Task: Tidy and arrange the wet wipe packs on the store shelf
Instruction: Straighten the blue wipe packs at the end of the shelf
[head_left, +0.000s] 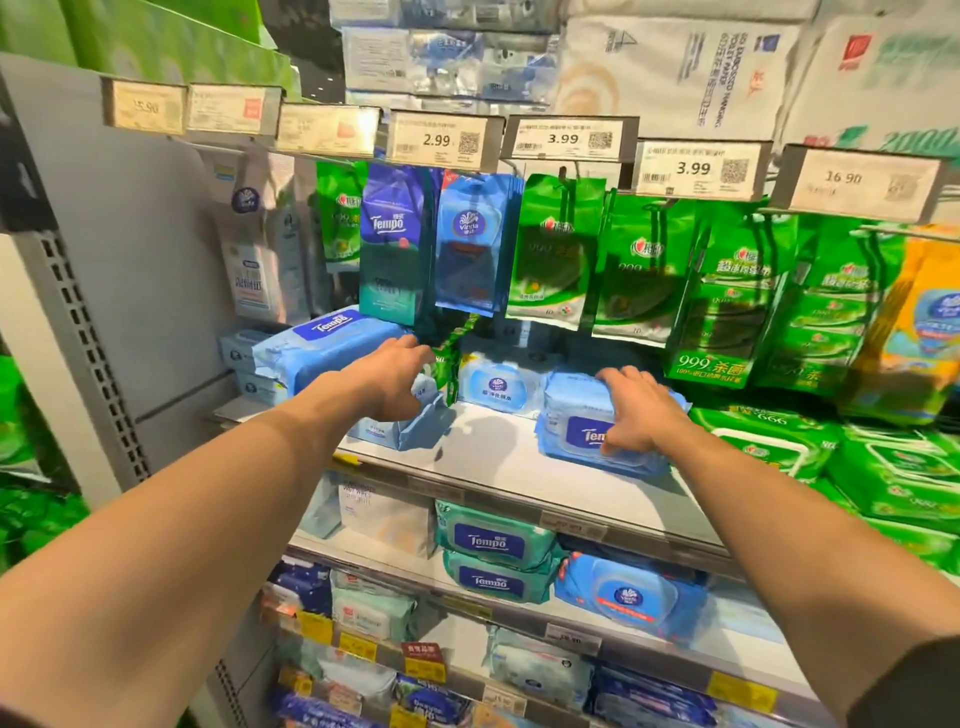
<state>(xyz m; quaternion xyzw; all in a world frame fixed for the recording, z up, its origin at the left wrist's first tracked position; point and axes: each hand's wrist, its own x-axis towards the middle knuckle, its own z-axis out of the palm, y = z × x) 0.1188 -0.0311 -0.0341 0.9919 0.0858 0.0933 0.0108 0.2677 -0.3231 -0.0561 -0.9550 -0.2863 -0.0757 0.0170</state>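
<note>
Blue Tempo wet wipe pack (597, 434) lying flat near the front edge of the white shelf (498, 462), toward its right half. Right hand (636, 410) rests on top of this pack, fingers spread and bent over its upper face and front. Left hand (397, 376) reaches deeper toward the shelf's left part, fingers extended and relaxed, just beside a second blue Tempo pack (322, 345) stacked at the left end; whether it touches that pack cannot be told. A Vinda pack (496, 387) stands at the back edge between the hands. Hanging sachets (470, 244) and price labels (439, 140) above; green packs (883, 467) at the right end.
</note>
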